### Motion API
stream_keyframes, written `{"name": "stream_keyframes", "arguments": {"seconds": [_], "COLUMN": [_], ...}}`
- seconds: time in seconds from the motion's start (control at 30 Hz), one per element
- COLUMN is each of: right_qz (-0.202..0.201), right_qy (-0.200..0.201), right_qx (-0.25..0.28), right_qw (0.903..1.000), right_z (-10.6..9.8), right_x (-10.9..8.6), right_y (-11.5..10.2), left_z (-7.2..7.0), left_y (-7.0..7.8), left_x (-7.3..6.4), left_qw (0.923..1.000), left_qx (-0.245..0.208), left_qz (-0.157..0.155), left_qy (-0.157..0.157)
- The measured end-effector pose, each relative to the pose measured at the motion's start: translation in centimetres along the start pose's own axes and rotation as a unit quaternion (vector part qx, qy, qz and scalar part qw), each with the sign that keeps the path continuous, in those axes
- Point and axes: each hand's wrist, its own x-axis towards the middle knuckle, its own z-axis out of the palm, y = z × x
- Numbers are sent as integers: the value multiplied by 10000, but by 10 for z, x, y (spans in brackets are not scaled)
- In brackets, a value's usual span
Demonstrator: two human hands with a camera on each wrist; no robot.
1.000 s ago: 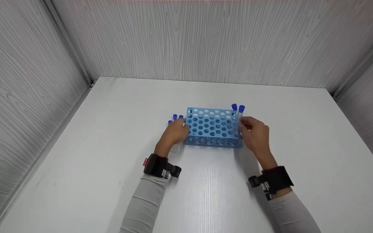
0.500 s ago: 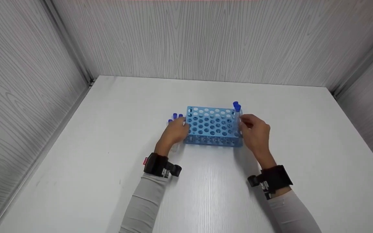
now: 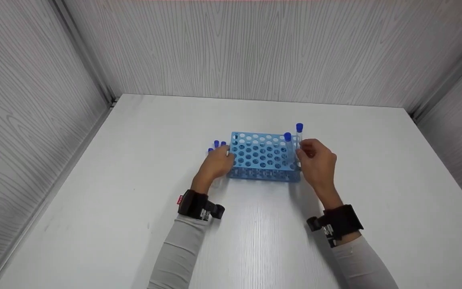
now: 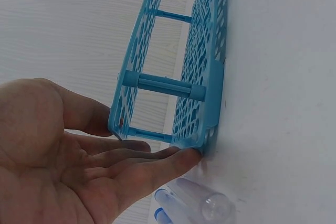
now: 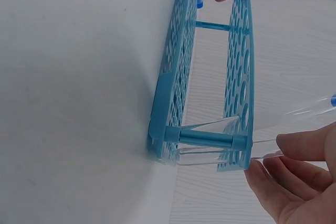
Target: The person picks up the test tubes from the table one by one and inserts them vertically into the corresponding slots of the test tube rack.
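Observation:
My left hand (image 3: 217, 161) grips the left end of a blue test tube rack (image 3: 265, 175). In the left wrist view its thumb is at the upper plate's corner, with the fingers along the end of the rack (image 4: 165, 84). At the right end, my right hand (image 3: 318, 162) pinches a clear test tube (image 3: 299, 127) with a blue cap, which stands in an end hole. A second blue-capped test tube (image 3: 288, 137) leans left beside it, also in the rack. The right wrist view shows both lower ends between the plates, and thumb and fingers (image 5: 302, 145) close to the upper plate.
Several blue-capped test tubes (image 3: 216, 143) lie left of the rack, partly hidden by my left hand. In the left wrist view loose tubes (image 4: 210, 203) lie beneath the fingers. The white table (image 3: 167, 132) is bounded by pale wood-grain panels (image 3: 235, 48) behind and at the sides.
The two tubes at the rack's right end have swung apart: one cap has moved right and away, the other left. My right hand has shifted slightly outward; the left hand keeps its place.

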Motion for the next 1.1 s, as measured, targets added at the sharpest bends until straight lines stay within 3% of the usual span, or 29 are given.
{"name": "stream_keyframes", "arguments": {"seconds": [0.5, 0.8, 1.1], "right_qz": [169, 154, 212], "right_qy": [-128, -25, -82], "right_qx": [-49, -59, -81], "right_qw": [9998, 9999, 9997], "right_z": [-2, -4, -2], "right_x": [2, 4, 2], "right_y": [2, 2, 1], "left_z": [0, 0, 0], "left_y": [1, 1, 1], "left_x": [0, 0, 0], "left_qw": [9997, 10000, 9999], "left_qx": [-41, 35, 29], "left_qz": [-239, -78, -113], "left_qy": [-52, 17, 9]}}
